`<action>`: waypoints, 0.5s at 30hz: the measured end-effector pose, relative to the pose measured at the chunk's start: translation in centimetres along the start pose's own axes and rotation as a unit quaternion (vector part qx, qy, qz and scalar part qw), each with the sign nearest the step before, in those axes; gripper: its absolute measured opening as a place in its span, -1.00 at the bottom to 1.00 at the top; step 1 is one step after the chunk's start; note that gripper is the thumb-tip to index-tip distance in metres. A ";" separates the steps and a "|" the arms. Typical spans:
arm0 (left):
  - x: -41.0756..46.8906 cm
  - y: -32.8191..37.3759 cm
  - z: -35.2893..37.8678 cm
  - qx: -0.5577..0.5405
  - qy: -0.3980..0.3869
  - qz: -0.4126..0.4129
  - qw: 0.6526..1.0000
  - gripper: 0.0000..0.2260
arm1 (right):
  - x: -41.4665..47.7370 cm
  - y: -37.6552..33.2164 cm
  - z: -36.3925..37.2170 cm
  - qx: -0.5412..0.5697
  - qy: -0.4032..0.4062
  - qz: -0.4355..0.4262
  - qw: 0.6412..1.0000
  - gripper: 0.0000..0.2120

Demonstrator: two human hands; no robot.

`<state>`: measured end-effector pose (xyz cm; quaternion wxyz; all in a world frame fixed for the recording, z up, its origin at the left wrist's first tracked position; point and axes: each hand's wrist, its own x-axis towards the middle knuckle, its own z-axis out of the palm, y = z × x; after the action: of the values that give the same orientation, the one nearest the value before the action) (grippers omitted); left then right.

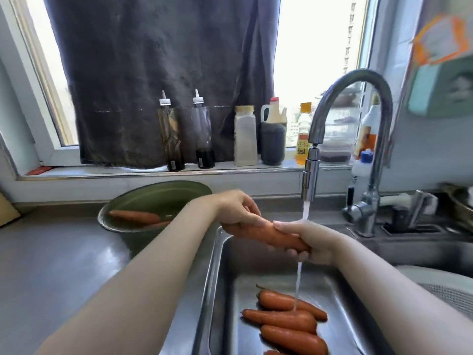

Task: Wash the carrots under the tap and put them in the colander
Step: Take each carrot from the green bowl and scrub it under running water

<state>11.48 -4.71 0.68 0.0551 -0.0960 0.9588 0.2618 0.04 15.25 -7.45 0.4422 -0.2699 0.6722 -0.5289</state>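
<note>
Both hands hold one orange carrot (266, 233) level above the steel sink (220, 265). My left hand (238, 211) grips its left end and my right hand (307, 242) grips its right end, right under the running tap (311, 175). Water runs over my right hand and falls onto several carrots (286, 319) lying on the sink floor. On the counter to the left stands a green colander (158, 193) with two carrots (138, 217) inside.
Sauce bottles and jars (245, 137) line the windowsill behind the sink. The tap base (366, 208) and a drain rack with a sponge (414, 216) lie to the right. A grey mesh item (450, 293) sits at the right edge. Steel counter (51, 265) stretches left.
</note>
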 end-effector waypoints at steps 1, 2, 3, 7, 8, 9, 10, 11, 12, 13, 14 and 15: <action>0.6 0.2 1.4 -0.016 -0.005 -0.006 1.000 -0.65 | -0.2 1.0 -0.8 0.006 -0.002 0.005 1.000 -0.52; 1.2 0.1 2.7 -0.030 -0.004 -0.009 0.999 -0.68 | -0.3 1.9 -1.5 0.012 -0.002 0.015 1.000 -0.53; 1.8 0.0 4.1 -0.041 0.002 -0.009 0.999 -0.71 | -0.4 2.7 -2.1 0.023 -0.003 0.029 0.999 -0.54; 3.3 -1.1 9.3 -0.114 0.042 -0.021 0.992 -0.76 | -0.5 5.2 -4.3 0.057 0.013 0.081 0.995 -0.53; 3.5 -1.3 10.4 -0.139 0.041 -0.028 0.989 -0.77 | -0.4 5.8 -4.8 0.069 0.015 0.088 0.994 -0.52; 3.8 -1.5 11.5 -0.160 0.036 -0.038 0.986 -0.76 | -0.3 6.3 -5.2 0.084 0.022 0.094 0.992 -0.53; 4.1 -1.8 12.6 -0.178 0.025 -0.055 0.982 -0.72 | -0.2 6.8 -5.6 0.101 0.035 0.099 0.989 -0.58; 4.2 -2.0 13.5 -0.194 0.010 -0.074 0.978 -0.65 | -0.1 7.0 -5.7 0.117 0.053 0.100 0.987 -0.68; 4.5 -2.2 14.5 -0.207 -0.006 -0.096 0.974 -0.55 | 0.0 7.3 -6.0 0.139 0.072 0.098 0.983 -0.79; 4.8 -2.3 15.5 -0.227 -0.016 -0.121 0.966 -0.47 | 0.1 7.5 -6.1 0.166 0.090 0.093 0.978 -0.87; 5.1 -2.4 16.3 -0.254 -0.024 -0.146 0.956 -0.42 | 0.4 7.7 -6.4 0.189 0.103 0.087 0.973 -0.90; 5.5 -2.5 17.1 -0.284 -0.027 -0.164 0.944 -0.41 | 0.7 8.0 -6.6 0.205 0.113 0.078 0.969 -0.91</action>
<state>7.63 1.08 -16.12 0.0936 -0.2567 0.8137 0.5131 -5.29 20.14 -14.91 0.4492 -0.0591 0.6142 -0.6462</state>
